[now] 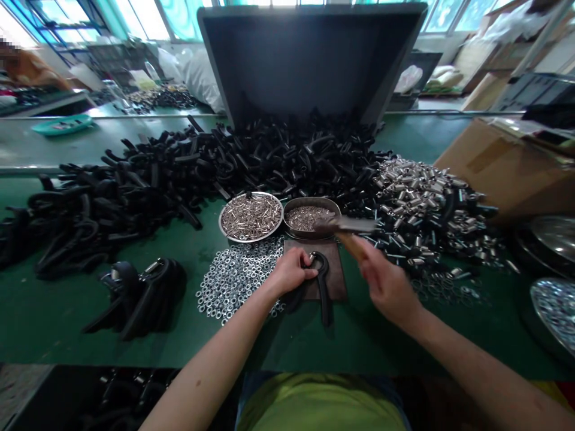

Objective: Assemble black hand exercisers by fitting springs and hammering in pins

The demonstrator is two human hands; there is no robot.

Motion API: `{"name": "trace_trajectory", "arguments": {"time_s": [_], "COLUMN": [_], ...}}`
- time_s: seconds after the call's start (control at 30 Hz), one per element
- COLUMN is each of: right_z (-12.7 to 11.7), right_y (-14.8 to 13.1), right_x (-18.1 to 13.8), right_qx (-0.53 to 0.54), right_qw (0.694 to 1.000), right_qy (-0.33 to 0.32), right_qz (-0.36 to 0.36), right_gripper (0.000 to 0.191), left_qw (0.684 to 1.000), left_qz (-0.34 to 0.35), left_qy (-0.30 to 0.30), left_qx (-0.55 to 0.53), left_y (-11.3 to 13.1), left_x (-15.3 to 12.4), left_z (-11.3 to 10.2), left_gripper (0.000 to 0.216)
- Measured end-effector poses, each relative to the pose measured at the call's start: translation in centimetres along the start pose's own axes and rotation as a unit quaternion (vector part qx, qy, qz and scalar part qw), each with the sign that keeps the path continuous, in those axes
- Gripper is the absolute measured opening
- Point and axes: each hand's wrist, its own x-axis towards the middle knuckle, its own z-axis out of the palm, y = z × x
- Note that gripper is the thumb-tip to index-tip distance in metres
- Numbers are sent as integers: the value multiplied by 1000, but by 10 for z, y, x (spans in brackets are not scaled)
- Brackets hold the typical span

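Observation:
My left hand (pixel 291 270) is closed on a black hand-grip piece (pixel 322 287) that lies on a small brown block (pixel 335 263) on the green table. My right hand (pixel 386 281) is wrapped round the wooden handle of a hammer (pixel 345 226), whose blurred metal head hangs just above the block and the right bowl. Loose silver washers (pixel 233 281) lie spread to the left of the block.
Two metal bowls, one of pins (pixel 250 216) and one of small parts (pixel 309 216), stand behind the block. A big heap of black handles (pixel 188 173) spills from a grey bin (pixel 309 60). Springs (pixel 426 203) are piled right, beside a cardboard box (pixel 507 167). Finished grips (pixel 144 293) lie left.

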Motion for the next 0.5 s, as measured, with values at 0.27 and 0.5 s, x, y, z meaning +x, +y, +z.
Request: {"name": "trace_trajectory", "arguments": {"time_s": [0.27,0.5], "right_z": [-8,-29], "right_y": [2,-28], "right_x": [-5,-39], "right_qx": [10,90], "right_qw": [996,987], "right_qy": [-67,131], "right_qz": [51,-21], "right_gripper": [39,38], "left_qw": [977,971], "left_qz": [91,44], "left_qy": [153,128], "left_qx": [113,198], "left_y": [0,-7], "left_x": [-33,-71], "left_z": [11,27], "left_gripper": [29,13]}}
